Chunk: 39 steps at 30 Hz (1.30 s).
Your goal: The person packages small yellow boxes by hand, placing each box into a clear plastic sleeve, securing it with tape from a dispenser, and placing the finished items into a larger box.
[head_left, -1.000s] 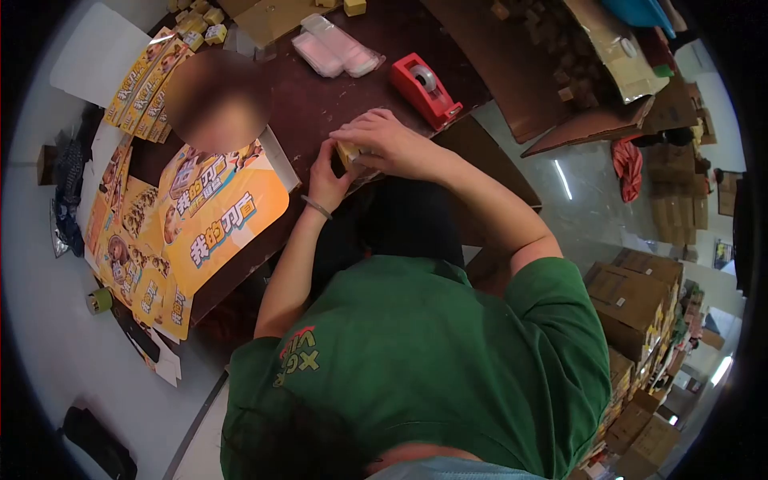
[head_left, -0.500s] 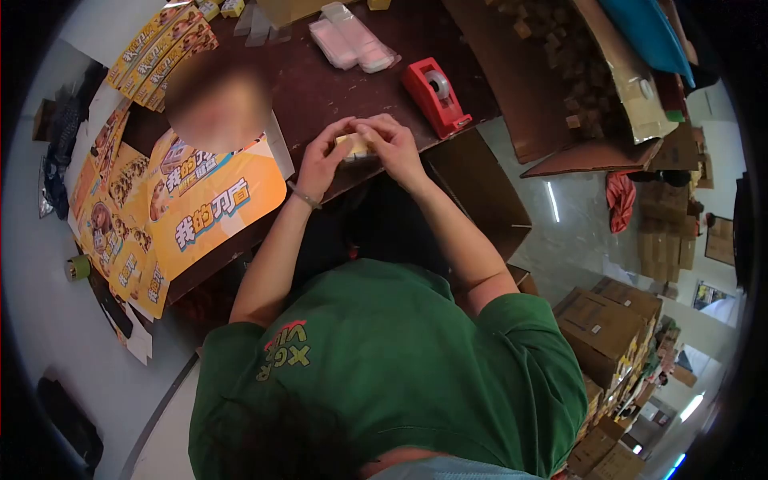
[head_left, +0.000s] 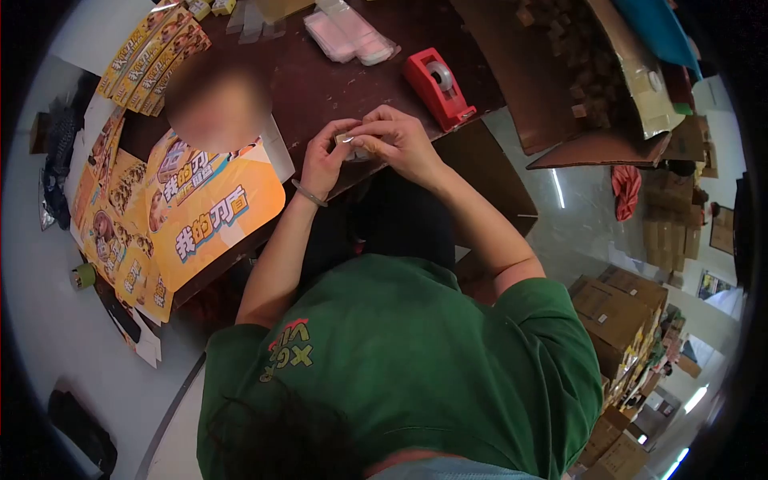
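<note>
My left hand point(head_left: 323, 160) and my right hand point(head_left: 406, 147) meet at the table's near edge. Between their fingertips is a small pale box point(head_left: 344, 139), mostly covered by the fingers. The left fingers are bent around its left side, and the right thumb and fingers pinch across its top and right. A red tape dispenser point(head_left: 438, 86) stands just beyond my right hand. Farther back lies a stack of clear, pinkish plastic sleeves point(head_left: 346, 34).
Printed orange cardboard sheets point(head_left: 212, 216) cover the left of the dark table point(head_left: 320, 88). Yellow printed cartons point(head_left: 152, 60) stand in a row behind them. At the right, an open cardboard carton point(head_left: 528, 112) holds several small boxes. Stacked brown boxes point(head_left: 608, 316) stand farther right.
My right hand has turned and shifted slightly right, its fingers now reaching over the small box. Less of the box shows between the hands. The whole view has shifted slightly.
</note>
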### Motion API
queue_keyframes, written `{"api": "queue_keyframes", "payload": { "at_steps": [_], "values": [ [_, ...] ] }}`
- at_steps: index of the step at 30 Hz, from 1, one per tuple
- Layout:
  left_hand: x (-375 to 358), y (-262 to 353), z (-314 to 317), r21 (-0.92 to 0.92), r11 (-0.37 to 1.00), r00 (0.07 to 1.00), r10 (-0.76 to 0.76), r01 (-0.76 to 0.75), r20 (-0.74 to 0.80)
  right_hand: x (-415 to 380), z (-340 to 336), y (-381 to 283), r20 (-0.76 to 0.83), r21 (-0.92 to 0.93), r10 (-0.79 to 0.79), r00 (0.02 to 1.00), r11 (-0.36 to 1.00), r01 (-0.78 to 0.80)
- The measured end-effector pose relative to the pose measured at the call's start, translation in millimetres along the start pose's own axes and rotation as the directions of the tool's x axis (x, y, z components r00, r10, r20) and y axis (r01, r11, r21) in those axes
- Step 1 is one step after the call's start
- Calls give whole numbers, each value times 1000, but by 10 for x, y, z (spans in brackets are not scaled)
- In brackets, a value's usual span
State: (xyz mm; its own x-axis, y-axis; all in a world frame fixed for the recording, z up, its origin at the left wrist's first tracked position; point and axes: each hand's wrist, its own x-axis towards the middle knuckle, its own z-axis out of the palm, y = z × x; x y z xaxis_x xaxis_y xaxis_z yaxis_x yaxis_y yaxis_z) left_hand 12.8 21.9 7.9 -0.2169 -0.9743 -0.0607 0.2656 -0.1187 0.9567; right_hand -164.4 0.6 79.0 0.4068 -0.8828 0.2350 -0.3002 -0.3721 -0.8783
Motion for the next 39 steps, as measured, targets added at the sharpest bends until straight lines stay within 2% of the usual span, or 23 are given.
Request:
{"api": "queue_keyframes", "payload": {
  "at_steps": [5, 8, 9, 10, 11, 12, 18, 19, 21, 22, 23, 25, 27, 28, 29, 31, 32, 34, 35, 36, 37, 38, 39],
  "values": [
    [-5, -120, 49, -54, 990, 991, 128, -130, -39, 17, 80, 70, -60, 76, 101, 993, 992, -97],
    [-92, 74, 110, -467, 884, 1000, -17, 20, 11, 32, 90, 58, -50, 40, 159, 986, 987, -157],
    [-111, 31, 58, -457, 889, 996, 45, -6, 75, 38, 86, 54, -26, 58, 169, 985, 984, -167],
    [-107, -12, 5, -203, 978, 994, 62, -43, 87, 67, 64, 57, -1, 75, 177, 984, 982, -176],
    [-110, -59, -40, 63, 995, 992, 74, -81, 105, 79, 42, 56, 24, 91, 187, 982, 978, -189],
    [-128, -49, -39, 323, 939, 989, 81, -119, 127, 91, 19, 51, 57, 84, 219, 974, 971, -223],
    [-149, -30, 33, 453, 877, 987, 155, -162, 54, 228, -54, 116, 211, -50, 379, 901, 925, -377],
    [-168, -32, 76, 474, 862, 983, 180, -177, 40, 194, -44, 80, 100, -152, 338, 936, 935, -322],
    [-195, -102, 242, 542, 824, 932, 309, -162, -190, 24, 60, -59, -110, -364, 208, 972, 902, -234],
    [-203, -183, 324, 571, 807, 879, 371, -147, -298, -105, 157, -130, -157, -384, 212, 965, 886, -258],
    [-201, -342, 393, 482, 844, 854, 417, -237, -311, -222, 278, -149, -160, -409, 197, 967, 879, -246],
    [-332, -364, 557, 362, 892, 902, 366, -270, -230, -327, 373, -165, -214, -433, 190, 958, 861, -267],
    [-370, -395, 336, 283, 934, 958, 260, -218, -120, -330, 149, -30, -99, -408, 108, 989, 902, -140],
    [-305, -214, 336, 157, 972, 969, 198, -175, -148, -317, 28, 17, 10, -419, -3, 1000, 908, 6],
    [-239, -31, 336, 27, 991, 975, 135, -132, -175, -298, -62, 97, 102, -379, -27, 994, 923, 64],
    [35, 153, 357, 342, 919, 976, 217, -196, -24, -233, -195, 71, 205, -260, -89, 975, 955, 142],
    [177, 121, 333, 213, 962, 984, 152, -169, 93, -207, -293, 76, 201, -276, -145, 969, 940, 198],
    [391, 139, 244, 121, 992, 975, -2, -25, 224, -117, -560, 95, 202, -313, -268, 942, 894, 321],
    [436, 122, 182, 143, 990, 965, -51, 14, 257, -186, -774, 23, 34, -423, -266, 963, 870, 255],
    [488, 142, 173, 256, 967, 953, -92, 16, 289, -241, -939, 119, -164, -501, -183, 969, 862, 78],
    [531, 152, 178, 366, 930, 939, -139, 14, 316, -287, -1150, 321, -261, -463, -50, 964, 883, -79],
    [553, 150, 202, 472, 881, 921, -195, 13, 338, -319, -1331, 488, -257, -511, 150, 955, 817, -265],
    [583, 219, 357, 458, 889, 917, -170, -15, 360, -325, -1411, 769, -248, -434, 190, 950, 855, -284]
  ]
}}
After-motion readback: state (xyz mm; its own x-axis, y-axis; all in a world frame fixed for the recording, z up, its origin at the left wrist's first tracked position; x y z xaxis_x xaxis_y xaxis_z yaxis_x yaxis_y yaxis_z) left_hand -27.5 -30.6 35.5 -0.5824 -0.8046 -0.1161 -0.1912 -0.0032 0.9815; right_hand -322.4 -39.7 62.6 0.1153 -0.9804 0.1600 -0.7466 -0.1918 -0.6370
